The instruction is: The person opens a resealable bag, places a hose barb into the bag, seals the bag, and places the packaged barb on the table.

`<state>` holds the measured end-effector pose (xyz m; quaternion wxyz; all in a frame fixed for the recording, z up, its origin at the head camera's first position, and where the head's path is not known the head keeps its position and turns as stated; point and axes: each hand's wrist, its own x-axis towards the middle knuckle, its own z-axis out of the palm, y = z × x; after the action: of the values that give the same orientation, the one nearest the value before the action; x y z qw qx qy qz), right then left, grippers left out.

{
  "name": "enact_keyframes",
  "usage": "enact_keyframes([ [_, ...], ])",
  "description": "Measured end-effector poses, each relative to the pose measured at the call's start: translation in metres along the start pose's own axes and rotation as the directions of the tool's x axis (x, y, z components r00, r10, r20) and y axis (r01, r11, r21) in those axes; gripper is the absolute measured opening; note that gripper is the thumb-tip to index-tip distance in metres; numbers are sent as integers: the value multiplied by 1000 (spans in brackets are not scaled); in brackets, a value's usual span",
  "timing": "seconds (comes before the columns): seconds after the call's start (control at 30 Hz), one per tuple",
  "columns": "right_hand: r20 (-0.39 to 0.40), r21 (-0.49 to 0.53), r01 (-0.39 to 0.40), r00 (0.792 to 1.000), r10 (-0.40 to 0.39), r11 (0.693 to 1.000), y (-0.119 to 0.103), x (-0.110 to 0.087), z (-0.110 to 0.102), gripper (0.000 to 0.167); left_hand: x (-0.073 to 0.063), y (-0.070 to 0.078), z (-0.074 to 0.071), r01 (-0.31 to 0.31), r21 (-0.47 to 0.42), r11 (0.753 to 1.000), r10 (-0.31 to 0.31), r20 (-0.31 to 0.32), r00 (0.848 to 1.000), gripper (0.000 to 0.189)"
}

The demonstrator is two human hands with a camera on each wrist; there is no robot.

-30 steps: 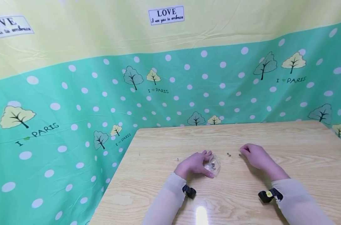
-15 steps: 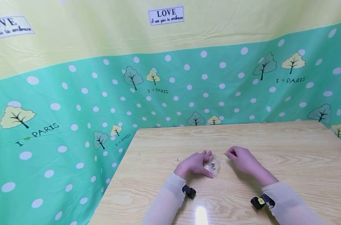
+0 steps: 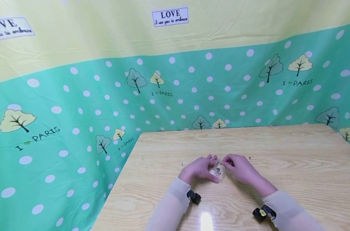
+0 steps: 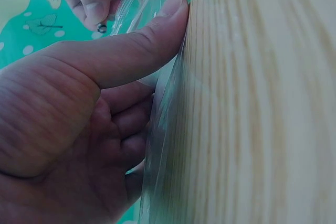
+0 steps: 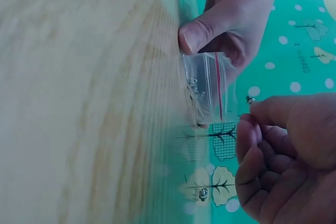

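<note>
My left hand (image 3: 199,168) rests on the table and holds a small clear zip bag (image 5: 202,85) between its thumb and fingers, with the bag's mouth standing apart. The bag has a red stripe near its mouth, and several small shiny metal pieces (image 5: 192,83) lie inside. Beside that mouth, my right hand (image 3: 240,166) pinches one small metal piece (image 5: 250,99) between thumb and forefinger, just outside the bag. In the left wrist view the pinched piece (image 4: 101,28) looks dark and rounded; its exact kind is too small to tell.
A loose metal piece (image 3: 249,158) lies on the wooden table (image 3: 169,199) right of and beyond my right hand. Another tiny piece (image 3: 182,164) lies left of my left hand. A green and yellow printed curtain (image 3: 175,80) hangs behind the table.
My right hand has picked up a small metal piece from the table and moved left with it to the bag's mouth. The left hand and the bag have stayed in place.
</note>
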<state>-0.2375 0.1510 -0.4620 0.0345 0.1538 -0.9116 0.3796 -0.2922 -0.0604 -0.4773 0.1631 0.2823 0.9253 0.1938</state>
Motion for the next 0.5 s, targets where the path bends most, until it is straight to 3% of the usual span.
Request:
enact_keyframes([
  [0.2,-62,-11,1,998,-2,1000,-1,0,0,8,0,0,0,4,-12,1000,-4,0,1000,96],
  [0.5,-56,-10,-9,998,9,1000,3,1,-1,11,0,1,-1,-4,-8,1000,4,2,1000,96],
])
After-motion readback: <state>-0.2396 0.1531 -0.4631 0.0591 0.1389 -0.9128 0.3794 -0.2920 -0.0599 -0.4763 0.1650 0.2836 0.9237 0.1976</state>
